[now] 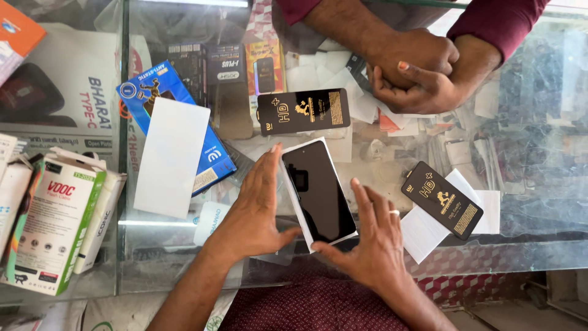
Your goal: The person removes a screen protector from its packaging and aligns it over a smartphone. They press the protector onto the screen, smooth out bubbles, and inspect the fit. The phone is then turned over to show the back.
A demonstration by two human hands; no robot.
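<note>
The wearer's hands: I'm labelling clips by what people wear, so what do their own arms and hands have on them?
Both forearms are bare, with no sleeves in view. The left hand wears nothing that shows. The right hand has a pale ring on one of its fingers. No watch, bracelet or glove shows on either wrist. One left fingernail looks pale and light-tipped.

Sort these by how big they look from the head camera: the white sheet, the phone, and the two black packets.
1. White sheet, largest.
2. Phone.
3. The two black packets, upper and right, look about alike, so I won't rank them.
</note>
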